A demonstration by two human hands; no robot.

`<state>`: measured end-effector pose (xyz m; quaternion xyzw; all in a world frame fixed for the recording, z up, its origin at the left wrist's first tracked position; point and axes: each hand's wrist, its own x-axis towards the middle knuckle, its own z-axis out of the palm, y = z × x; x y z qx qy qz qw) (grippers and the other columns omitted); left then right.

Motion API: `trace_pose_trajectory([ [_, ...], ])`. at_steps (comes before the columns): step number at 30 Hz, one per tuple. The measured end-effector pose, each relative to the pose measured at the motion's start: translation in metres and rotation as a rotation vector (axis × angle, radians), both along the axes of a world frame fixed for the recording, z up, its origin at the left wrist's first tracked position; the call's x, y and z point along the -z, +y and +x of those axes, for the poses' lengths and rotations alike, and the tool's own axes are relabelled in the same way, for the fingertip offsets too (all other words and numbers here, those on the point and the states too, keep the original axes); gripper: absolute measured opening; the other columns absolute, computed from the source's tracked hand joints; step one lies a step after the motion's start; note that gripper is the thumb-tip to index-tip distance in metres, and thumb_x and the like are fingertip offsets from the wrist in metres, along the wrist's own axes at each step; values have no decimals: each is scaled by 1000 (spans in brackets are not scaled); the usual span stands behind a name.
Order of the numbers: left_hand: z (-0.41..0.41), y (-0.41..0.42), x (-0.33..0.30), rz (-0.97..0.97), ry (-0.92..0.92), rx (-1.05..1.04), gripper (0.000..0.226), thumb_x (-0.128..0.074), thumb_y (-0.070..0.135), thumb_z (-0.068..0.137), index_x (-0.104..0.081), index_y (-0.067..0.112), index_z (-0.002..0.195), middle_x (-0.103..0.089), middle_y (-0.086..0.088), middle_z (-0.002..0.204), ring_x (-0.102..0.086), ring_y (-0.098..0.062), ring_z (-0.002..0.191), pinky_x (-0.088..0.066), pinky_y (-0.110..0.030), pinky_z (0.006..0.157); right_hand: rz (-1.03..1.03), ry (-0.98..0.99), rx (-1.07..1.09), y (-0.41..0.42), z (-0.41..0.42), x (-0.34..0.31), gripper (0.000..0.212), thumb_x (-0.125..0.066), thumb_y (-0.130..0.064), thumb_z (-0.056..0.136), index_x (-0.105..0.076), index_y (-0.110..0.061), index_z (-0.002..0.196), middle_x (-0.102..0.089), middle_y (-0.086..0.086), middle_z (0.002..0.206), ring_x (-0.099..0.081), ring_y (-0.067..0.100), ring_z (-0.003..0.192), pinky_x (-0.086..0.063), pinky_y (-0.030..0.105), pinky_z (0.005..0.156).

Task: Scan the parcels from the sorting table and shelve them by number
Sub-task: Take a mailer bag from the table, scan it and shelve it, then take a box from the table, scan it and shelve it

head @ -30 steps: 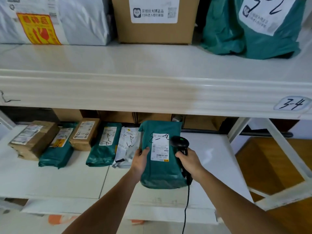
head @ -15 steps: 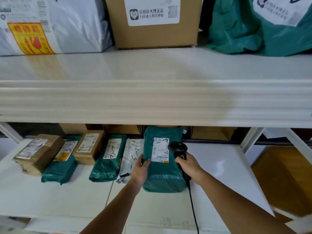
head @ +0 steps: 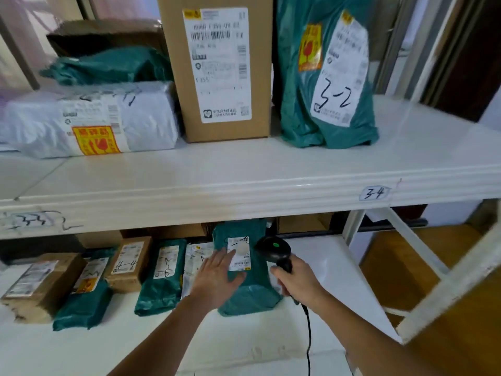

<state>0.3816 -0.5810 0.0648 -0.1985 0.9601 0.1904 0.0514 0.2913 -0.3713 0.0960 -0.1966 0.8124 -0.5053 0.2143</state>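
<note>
— While my left hand (head: 217, 278) lies flat on the green parcel (head: 245, 270), fingers straight and spread over its lower half, the parcel itself sits on the lower shelf (head: 320, 270), at the right end of the row.

— And your other hand?

— My right hand (head: 296, 280) is curled round the grip of the black scanner (head: 273, 252), just right of the parcel. A green light shows on its head, and its cable (head: 308, 340) hangs down toward me.

— What's beside the parcel?

— To its left, touching, a white mailer (head: 196, 260); then another green bag (head: 162, 278), a small brown box (head: 127, 264) marked 4-4, a green bag with a yellow sticker (head: 86, 294), and a larger brown box (head: 38, 283) at the far left.

— And above?

— The upper shelf (head: 244, 169) carries a white parcel (head: 89, 119), a tall carton (head: 217, 66) and a green bag marked 3-2 (head: 325, 77). A tag reading 3-4 (head: 375, 193) is stuck on the shelf's front edge.
</note>
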Motion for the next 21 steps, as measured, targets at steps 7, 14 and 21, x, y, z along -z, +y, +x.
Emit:
trace_pose_trajectory([
  [7, -6, 60, -46, -27, 34, 279, 69, -42, 67, 102, -25, 43, 164, -13, -1, 176, -11, -25, 162, -11, -41, 132, -8, 103, 88, 78, 70, -88, 15, -65, -18, 94, -57, -30, 91, -56, -3, 62, -50, 1, 44, -41, 17, 43],
  [14, -34, 172, -89, -79, 103, 583, 66, -43, 68, 102, -31, 44, 162, -20, 2, 175, -22, -24, 159, -17, -37, 130, 92, 179, 252, 214, 129, -145, 14, -65, -17, 93, -60, -27, 101, -62, -3, 71, -61, 8, 63, -52, 18, 57],
  [21, -35, 315, -133, -63, 219, 829, 64, -52, 60, 102, -35, 41, 161, -34, 5, 170, -35, -23, 153, -31, -46, 126, 248, 304, 468, 369, 192, -156, 26, -68, -16, 87, -59, -38, 98, -66, -5, 77, -60, 2, 64, -43, 14, 57],
])
